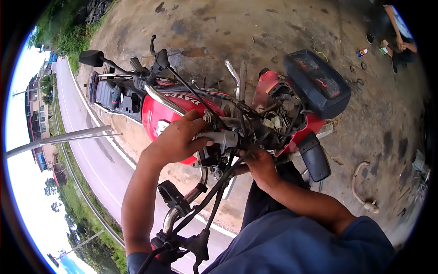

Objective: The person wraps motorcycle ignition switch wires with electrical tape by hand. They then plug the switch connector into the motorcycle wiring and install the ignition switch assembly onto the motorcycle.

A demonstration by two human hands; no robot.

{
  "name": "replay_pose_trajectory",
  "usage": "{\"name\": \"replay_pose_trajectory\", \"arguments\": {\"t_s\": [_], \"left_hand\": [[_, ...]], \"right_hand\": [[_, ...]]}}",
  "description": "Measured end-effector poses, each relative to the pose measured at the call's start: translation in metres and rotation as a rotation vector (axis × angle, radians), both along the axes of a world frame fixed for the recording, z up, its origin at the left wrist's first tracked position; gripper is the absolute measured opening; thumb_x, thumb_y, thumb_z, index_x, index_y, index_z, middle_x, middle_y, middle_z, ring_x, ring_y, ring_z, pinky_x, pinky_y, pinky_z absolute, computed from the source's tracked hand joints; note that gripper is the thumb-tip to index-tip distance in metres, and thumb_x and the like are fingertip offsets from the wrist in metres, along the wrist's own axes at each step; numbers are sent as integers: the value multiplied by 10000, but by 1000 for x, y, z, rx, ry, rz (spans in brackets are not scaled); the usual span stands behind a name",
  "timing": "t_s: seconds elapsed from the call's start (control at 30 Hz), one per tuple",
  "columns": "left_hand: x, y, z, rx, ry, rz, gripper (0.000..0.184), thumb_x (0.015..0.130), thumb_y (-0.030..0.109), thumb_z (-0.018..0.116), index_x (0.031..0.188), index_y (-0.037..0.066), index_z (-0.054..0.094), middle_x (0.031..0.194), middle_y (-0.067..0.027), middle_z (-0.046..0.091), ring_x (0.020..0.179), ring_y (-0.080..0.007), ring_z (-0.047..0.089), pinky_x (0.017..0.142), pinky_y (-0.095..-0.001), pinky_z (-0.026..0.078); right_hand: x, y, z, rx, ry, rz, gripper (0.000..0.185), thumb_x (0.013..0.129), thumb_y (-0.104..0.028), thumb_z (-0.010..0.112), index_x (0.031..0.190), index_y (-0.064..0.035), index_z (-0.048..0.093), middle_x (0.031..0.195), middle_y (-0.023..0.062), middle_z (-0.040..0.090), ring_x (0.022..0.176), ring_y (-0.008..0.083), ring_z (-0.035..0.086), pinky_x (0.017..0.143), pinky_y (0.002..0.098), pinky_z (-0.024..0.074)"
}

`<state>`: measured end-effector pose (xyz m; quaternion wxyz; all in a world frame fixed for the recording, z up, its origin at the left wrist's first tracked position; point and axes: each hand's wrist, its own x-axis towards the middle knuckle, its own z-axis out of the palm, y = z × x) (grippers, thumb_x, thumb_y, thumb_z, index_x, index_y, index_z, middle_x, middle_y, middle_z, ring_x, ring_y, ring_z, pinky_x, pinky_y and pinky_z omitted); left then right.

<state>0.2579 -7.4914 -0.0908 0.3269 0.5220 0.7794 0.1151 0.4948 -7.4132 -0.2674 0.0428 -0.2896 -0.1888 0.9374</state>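
A red motorcycle (180,104) marked DAYUN stands before me, its front partly taken apart. My left hand (180,137) reaches over the steering head, fingers and thumb closed around a grey metal fitting (221,138) beside the chrome handlebar (165,101). My right hand (261,168) is lower, fingers curled in among dark cables at the front of the steering head; what they grip is hidden. Past the hands, bunched wires and connectors (273,122) lie exposed inside the red headlamp cowl (303,134). The black instrument cluster (317,82) sits tilted on top of it.
Black control levers (198,246) and cables stick out near my left arm. A mirror (91,58) juts out at the far side. Another person (399,41) sits at the upper right near a spray can (362,52). A curved hose (360,182) lies on the stained ground.
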Motion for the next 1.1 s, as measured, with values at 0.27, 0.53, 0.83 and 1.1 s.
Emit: {"name": "replay_pose_trajectory", "arguments": {"t_s": [0.27, 0.53, 0.83, 1.1], "left_hand": [[3, 0, -6, -12, 36, -11, 296, 881, 223, 783, 1065, 24, 663, 859, -175, 634, 819, -406, 639, 703, -463, 508], [19, -7, -15, 66, 151, 3, 317, 871, 295, 784, 1005, 30, 673, 887, -167, 663, 809, -394, 677, 681, -477, 525], [25, -11, -15, 149, 181, -32, 309, 860, 306, 790, 954, 28, 691, 844, -149, 668, 766, -373, 680, 661, -475, 528], [12, -16, -9, 130, 118, -84, 280, 814, 225, 831, 996, 43, 720, 824, -144, 651, 741, -370, 664, 629, -459, 509]], "right_hand": [[-14, 6, 6, 28, -108, 26, 144, 987, 15, 650, 1126, -12, 677, 1050, 40, 673, 1027, 153, 662, 842, 362, 628], [-10, 3, 19, 73, -185, 11, 91, 970, -90, 723, 1045, -42, 704, 970, 47, 724, 796, 168, 709, 623, 393, 666], [-15, 0, 19, 100, -251, 5, 148, 963, -142, 754, 1026, -12, 723, 932, 36, 716, 801, 141, 682, 706, 347, 651], [-29, 0, 37, 210, -258, 92, 221, 927, -193, 810, 1031, -13, 736, 881, 14, 703, 774, 126, 668, 613, 306, 575]]}}
